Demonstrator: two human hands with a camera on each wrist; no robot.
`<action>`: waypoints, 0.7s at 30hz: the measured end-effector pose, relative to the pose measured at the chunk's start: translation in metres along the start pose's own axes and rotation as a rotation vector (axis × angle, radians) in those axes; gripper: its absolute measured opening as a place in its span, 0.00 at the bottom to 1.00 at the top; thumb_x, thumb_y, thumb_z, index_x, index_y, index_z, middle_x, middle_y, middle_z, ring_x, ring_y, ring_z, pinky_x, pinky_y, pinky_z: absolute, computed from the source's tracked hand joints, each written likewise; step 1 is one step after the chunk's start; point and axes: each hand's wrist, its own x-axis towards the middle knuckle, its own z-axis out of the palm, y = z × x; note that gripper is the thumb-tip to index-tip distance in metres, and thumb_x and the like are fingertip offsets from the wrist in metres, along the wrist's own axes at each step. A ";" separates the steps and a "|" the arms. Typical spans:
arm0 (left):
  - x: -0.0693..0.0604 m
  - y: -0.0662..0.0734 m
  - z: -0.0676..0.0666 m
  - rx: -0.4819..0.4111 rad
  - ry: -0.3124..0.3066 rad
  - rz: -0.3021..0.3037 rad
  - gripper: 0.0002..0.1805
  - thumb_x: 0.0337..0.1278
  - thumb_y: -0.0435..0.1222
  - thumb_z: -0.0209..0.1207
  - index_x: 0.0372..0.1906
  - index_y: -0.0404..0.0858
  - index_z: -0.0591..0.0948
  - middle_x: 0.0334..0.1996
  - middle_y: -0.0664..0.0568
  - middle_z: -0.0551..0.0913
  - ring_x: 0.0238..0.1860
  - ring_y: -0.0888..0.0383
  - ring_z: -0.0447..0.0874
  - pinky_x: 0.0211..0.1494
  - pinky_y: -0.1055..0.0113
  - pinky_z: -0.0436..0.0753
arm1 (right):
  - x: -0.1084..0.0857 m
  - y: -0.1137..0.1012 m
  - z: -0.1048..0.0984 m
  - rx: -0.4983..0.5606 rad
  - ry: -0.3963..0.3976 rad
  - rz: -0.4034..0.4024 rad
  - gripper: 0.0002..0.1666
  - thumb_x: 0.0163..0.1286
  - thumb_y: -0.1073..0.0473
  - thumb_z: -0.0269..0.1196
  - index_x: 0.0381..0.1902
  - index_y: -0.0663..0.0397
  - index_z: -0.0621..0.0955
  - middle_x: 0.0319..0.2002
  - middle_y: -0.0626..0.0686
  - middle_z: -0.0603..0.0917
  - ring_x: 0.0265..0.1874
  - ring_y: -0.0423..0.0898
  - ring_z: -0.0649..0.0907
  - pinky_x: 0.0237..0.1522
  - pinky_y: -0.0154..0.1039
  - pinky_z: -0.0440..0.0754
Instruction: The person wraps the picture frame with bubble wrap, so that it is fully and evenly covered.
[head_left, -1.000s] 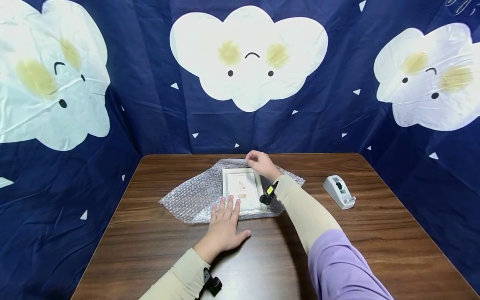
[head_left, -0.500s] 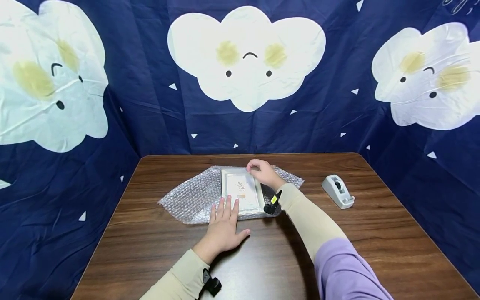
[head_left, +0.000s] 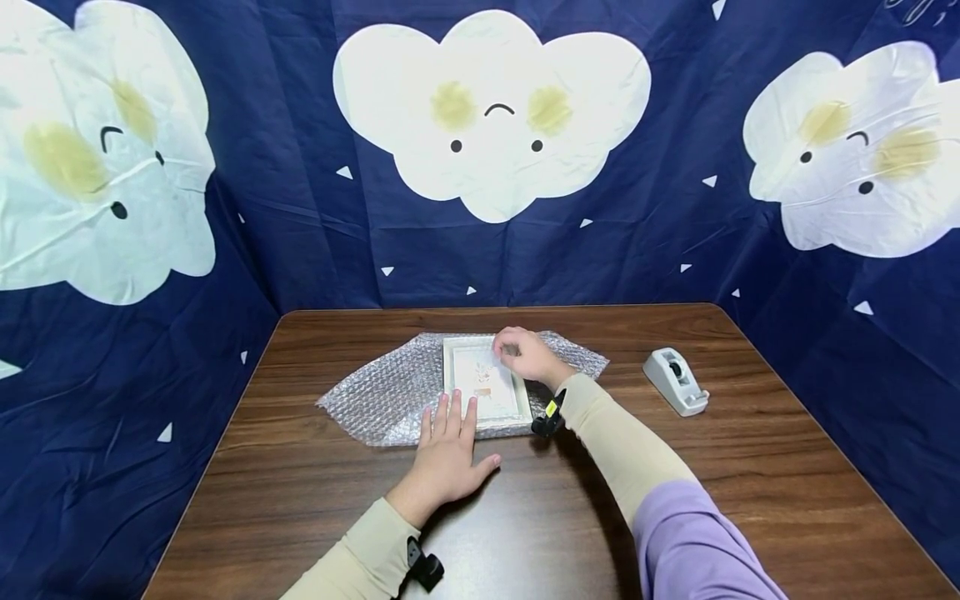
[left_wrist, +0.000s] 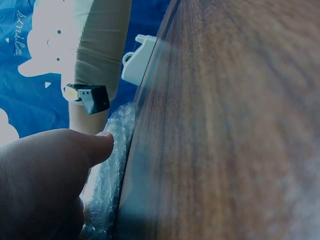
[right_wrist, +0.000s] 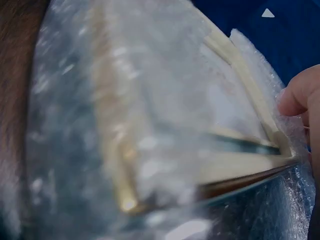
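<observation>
A cream picture frame [head_left: 522, 392] with a small plant print lies face up on a sheet of bubble wrap [head_left: 382, 392]. Spread and straight, the fingers of my left hand [head_left: 447, 460] rest on the frame's near, wrapped edge. My right hand [head_left: 531, 357] is over the frame's far right part, thumb and forefinger pinching what looks like the bubble wrap; the fingertips' contact is partly hidden. In the right wrist view, clear bubble wrap [right_wrist: 70, 125] covers much of the frame [right_wrist: 240, 70], and the right thumb [right_wrist: 295, 97] is beside a frame corner.
A white tape dispenser [head_left: 677, 382] stands to the right on the brown wooden table [head_left: 315, 508]. Behind and at both sides hangs a dark blue cloth [head_left: 300, 208] with white clouds. The right forearm reaches across the table's right half.
My right hand has come from the far edge toward me over the frame, and the far edge of the bubble wrap has dropped lower. The left hand stays in place.
</observation>
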 end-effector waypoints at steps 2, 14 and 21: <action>0.000 0.001 0.000 0.003 -0.001 -0.001 0.53 0.65 0.64 0.53 0.81 0.33 0.51 0.80 0.32 0.43 0.80 0.35 0.36 0.78 0.37 0.38 | -0.001 0.002 0.001 -0.049 -0.021 -0.024 0.06 0.64 0.68 0.60 0.32 0.55 0.82 0.43 0.49 0.84 0.47 0.49 0.78 0.49 0.48 0.76; 0.005 -0.004 -0.009 -0.039 -0.003 0.023 0.47 0.71 0.63 0.45 0.79 0.33 0.56 0.79 0.34 0.49 0.80 0.39 0.40 0.79 0.42 0.39 | 0.000 0.011 0.006 -0.200 -0.033 -0.184 0.07 0.61 0.65 0.61 0.28 0.48 0.83 0.37 0.46 0.84 0.39 0.47 0.77 0.42 0.44 0.77; 0.026 -0.013 -0.016 -0.007 -0.053 0.049 0.45 0.75 0.62 0.38 0.78 0.29 0.57 0.79 0.38 0.52 0.80 0.42 0.45 0.80 0.43 0.42 | -0.003 0.014 0.006 -0.213 -0.048 -0.209 0.06 0.61 0.63 0.60 0.31 0.49 0.84 0.39 0.47 0.85 0.40 0.48 0.79 0.46 0.44 0.79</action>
